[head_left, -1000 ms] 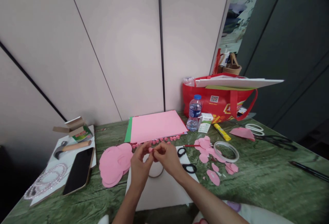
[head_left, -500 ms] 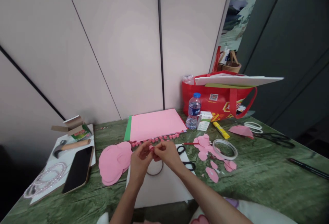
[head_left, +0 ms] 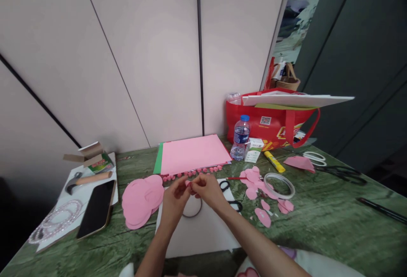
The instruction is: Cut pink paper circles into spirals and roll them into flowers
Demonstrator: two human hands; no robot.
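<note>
My left hand (head_left: 176,195) and my right hand (head_left: 208,188) meet over a white sheet (head_left: 200,234), both closed in a pinch on a small piece of pink paper (head_left: 188,183). Its exact shape is mostly covered by my fingers. Just below them a thin dark ring (head_left: 192,216) lies on the sheet. Behind my fingertips runs a row of small pink paper rolls (head_left: 203,170). Black-handled scissors (head_left: 234,205) lie beside my right wrist, their blades hidden. Left of my left hand is a pile of pink paper circles (head_left: 140,202).
Pink sheets (head_left: 193,152) lie by the wall. To the right are a water bottle (head_left: 241,139), small carton (head_left: 254,149), glue stick (head_left: 274,161), tape roll (head_left: 280,185), pink scraps (head_left: 251,177) and a red bag (head_left: 254,118). A phone (head_left: 97,209) and hammer (head_left: 87,179) are left.
My hands stay together on the small pink paper, with only a slight shift of the fingers. The whole view has moved very slightly; nothing on the table has moved.
</note>
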